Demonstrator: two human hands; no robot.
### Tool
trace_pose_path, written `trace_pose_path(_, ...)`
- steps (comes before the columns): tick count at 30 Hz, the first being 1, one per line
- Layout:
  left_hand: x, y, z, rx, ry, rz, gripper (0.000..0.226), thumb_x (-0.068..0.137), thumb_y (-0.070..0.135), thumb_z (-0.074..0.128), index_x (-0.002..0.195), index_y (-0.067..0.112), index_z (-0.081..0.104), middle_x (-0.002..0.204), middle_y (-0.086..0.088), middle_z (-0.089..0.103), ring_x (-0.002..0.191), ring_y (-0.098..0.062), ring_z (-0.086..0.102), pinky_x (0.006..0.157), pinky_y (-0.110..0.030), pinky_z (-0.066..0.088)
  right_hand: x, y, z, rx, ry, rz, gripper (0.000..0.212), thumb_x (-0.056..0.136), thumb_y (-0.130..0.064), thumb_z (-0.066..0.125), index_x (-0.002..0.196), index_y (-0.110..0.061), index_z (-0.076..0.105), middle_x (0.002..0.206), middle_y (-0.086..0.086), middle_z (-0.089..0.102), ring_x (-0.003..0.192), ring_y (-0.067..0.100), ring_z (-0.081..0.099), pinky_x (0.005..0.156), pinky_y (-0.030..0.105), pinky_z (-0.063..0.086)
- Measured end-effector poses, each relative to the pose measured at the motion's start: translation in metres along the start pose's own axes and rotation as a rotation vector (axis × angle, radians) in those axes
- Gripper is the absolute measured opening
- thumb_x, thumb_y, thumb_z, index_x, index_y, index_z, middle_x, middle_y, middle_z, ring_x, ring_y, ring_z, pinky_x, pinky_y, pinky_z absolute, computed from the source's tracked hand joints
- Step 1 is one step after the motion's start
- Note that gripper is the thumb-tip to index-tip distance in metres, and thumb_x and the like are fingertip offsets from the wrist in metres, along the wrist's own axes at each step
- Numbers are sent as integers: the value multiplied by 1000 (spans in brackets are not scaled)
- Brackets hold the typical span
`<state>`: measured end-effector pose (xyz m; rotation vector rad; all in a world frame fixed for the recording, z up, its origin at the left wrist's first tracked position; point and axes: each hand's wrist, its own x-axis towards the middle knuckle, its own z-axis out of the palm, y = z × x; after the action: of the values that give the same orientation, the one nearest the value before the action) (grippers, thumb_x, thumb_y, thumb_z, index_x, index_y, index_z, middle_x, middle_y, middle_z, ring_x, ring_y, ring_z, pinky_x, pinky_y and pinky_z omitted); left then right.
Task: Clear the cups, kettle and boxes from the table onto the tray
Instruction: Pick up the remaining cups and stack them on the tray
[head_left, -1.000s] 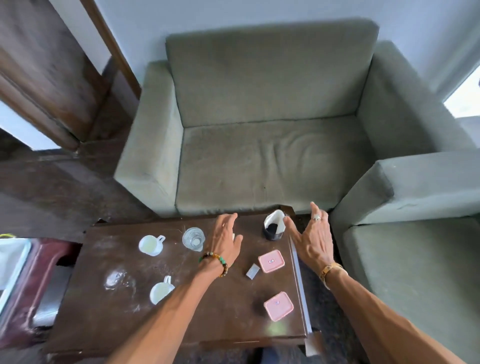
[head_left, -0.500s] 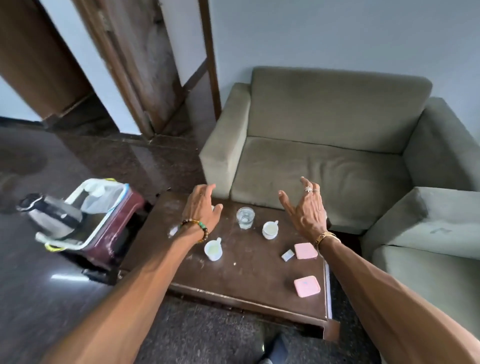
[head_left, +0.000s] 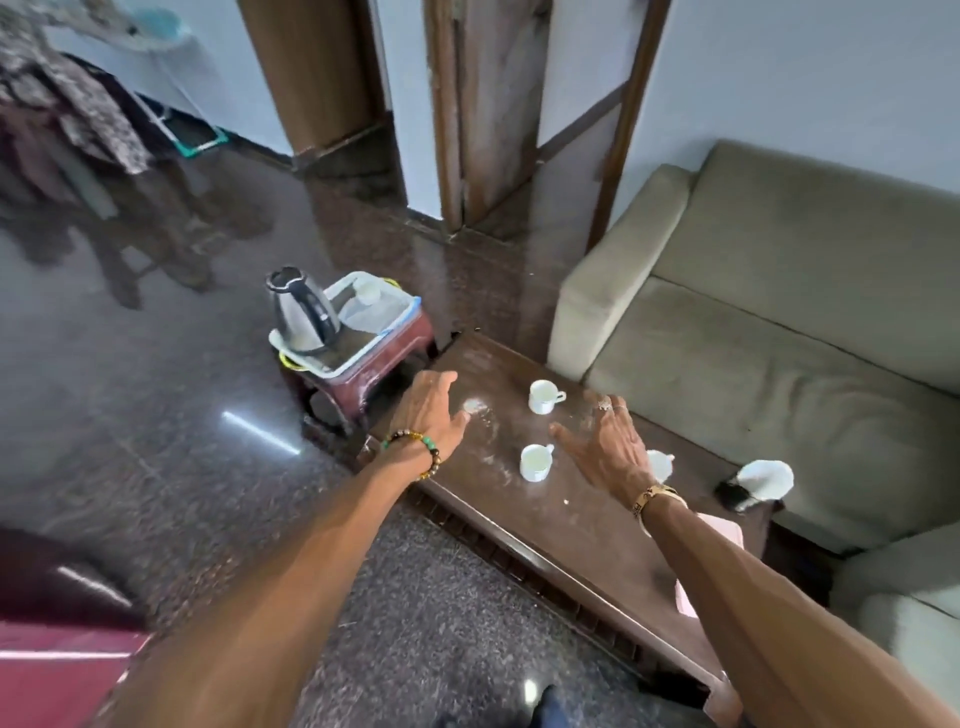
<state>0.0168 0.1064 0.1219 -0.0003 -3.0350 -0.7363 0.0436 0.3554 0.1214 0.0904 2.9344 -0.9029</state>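
Both hands outstretched, left, right, fingers spread, empty

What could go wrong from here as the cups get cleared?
The kettle stands at one end of the tray on a small stool; added load might tip it. The right hand partly hides a cup and might knock it.

Left hand, right hand moved along table toward tray.

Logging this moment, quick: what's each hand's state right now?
Left hand: open, fingers straight, holding nothing.
Right hand: open, fingers spread, holding nothing.
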Motion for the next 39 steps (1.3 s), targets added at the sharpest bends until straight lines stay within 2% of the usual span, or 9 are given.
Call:
trace_pose_path(6,4,-25,19,11,-69,-122,60,85,33,64,139,22,40,140,-5,41,121,-23,53,103,-35,43,25,-3,33,-17,-105,-8,79,87,-52,65,147,-11,36,143,12,40,132,31,43,107,39,36)
trace_pose_path(10,22,-30,42,-1,-82,-213,59,85,32,65,138,23,40,139,-4,41,119,-24,55,102,-38,47,55,6,52,-39,-206,-24,84,89,-56,60,152,-12,27,155,15,30,143,30,30,113,45,34)
trace_pose_path(12,32,-28,55,0,-117,-263,59,86,31,66,138,22,40,140,-5,41,120,-25,55,102,-40,47,70,14,59,-52,-248,-12,85,89,-59,57,153,-12,25,156,17,27,143,31,30,112,47,36)
trace_pose_path(19,58,-21,134,-65,-209,-347,61,86,35,65,140,21,40,139,-5,41,120,-23,54,102,-38,48,113,69,84,-102,-329,47,77,89,-58,57,145,-9,37,145,12,38,132,33,44,104,42,41)
trace_pose_path(22,60,-24,166,-87,-255,-377,61,86,35,65,140,21,39,139,-5,41,121,-24,53,103,-40,46,122,91,99,-143,-380,41,73,91,-52,58,143,-5,40,148,14,36,135,33,40,107,43,38)
trace_pose_path(25,62,-30,196,-85,-317,-394,59,87,36,62,140,24,38,140,-4,40,122,-24,53,101,-40,48,128,110,121,-130,-450,120,82,88,-46,63,151,-7,28,157,14,28,145,31,29,115,43,33)
trace_pose_path(29,75,-44,239,-76,-396,-397,60,89,38,60,141,26,35,143,-2,41,124,-24,50,95,-41,49,139,132,156,-136,-479,216,86,84,-42,69,150,-6,26,154,15,30,140,32,36,113,41,36)
trace_pose_path(33,96,-58,293,-99,-462,-380,62,88,31,63,142,20,35,141,-7,45,130,-27,42,108,-39,38,150,154,198,-91,-469,309,86,83,-39,72,148,-4,28,149,13,34,137,32,39,110,41,39)
trace_pose_path(39,113,-64,357,-131,-544,-337,66,84,23,67,142,15,35,139,-12,45,129,-29,43,108,-39,37,158,183,252,-28,-470,423,85,83,-38,71,149,-7,28,149,10,36,133,29,42,107,40,37)
